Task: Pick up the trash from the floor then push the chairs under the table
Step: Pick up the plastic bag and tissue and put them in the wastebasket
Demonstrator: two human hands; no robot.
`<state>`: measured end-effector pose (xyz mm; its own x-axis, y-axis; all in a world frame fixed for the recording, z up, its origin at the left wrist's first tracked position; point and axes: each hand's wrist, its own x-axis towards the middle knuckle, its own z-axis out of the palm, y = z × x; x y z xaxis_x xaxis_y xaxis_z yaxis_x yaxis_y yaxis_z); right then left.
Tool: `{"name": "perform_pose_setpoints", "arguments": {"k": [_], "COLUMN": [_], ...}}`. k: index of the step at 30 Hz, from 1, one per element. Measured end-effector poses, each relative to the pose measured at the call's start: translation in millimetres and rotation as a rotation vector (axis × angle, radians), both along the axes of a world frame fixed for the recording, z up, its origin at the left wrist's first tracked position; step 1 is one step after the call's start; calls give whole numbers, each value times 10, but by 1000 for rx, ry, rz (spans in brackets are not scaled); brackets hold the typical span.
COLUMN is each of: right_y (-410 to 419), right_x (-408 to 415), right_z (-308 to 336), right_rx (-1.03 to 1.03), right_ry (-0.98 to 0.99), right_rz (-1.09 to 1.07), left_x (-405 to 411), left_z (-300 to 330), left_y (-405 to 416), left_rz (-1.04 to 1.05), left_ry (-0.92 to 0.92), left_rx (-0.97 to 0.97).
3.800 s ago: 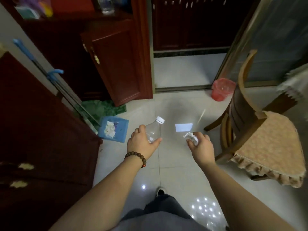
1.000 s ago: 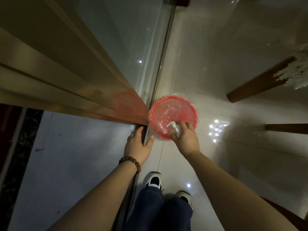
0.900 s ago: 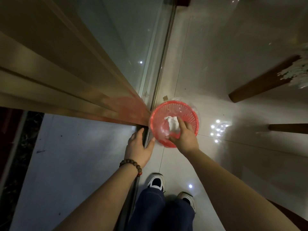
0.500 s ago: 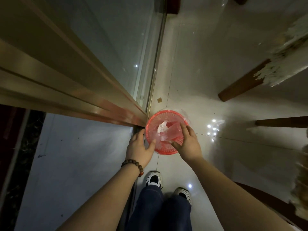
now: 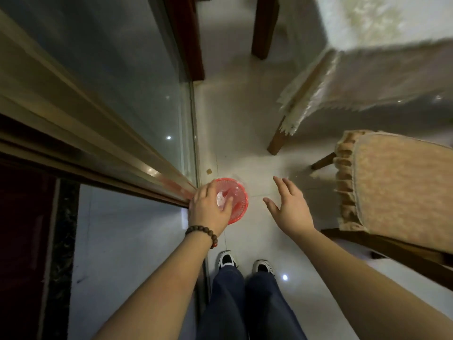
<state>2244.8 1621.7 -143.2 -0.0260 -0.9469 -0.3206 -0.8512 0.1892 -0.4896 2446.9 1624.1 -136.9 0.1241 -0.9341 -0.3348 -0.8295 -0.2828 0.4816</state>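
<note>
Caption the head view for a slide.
Left hand over the red bin holding trash; right hand open above the floor beside a cushioned chair.

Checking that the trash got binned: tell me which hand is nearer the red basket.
Left. The left hand hangs over the red basket, covering its near-left rim. The right hand hovers open to the basket's right, apart from it.

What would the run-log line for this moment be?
phase: binning trash | left hand: over red bin | right hand: open, empty | chair: not pushed in
</note>
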Motion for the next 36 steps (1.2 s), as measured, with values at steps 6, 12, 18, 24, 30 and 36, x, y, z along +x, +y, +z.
{"name": "perform_pose_setpoints", "arguments": {"k": [6,12,18,24,30,36], "right_y": [667,1557,2542,3648,4994,6108], "right_x": [-402,-940,-1511,-2205,-3154,-3947], "right_z": [687,878,935,970,987,1070], "right_rx": [-70,-40,3,-47,-69,-92], "right_ry": [74,75,74,46,54,106], "right_rz": [-152,-487,-833,-1055,-1237,-1444], "left_x": [-467,-1186,-2117,-3177,-4350,-5513], "left_z": [537,704,821,870,905,1005], "left_y": [242,559,1028,1897,2965,3776], "left_rz": [-321,-687,-1003,-1218,-1320,-1443], "left_ry": [-52,-64,-83,-166,-151,-142], "left_rx": [-61,1,-16,-42,-79,-162]}}
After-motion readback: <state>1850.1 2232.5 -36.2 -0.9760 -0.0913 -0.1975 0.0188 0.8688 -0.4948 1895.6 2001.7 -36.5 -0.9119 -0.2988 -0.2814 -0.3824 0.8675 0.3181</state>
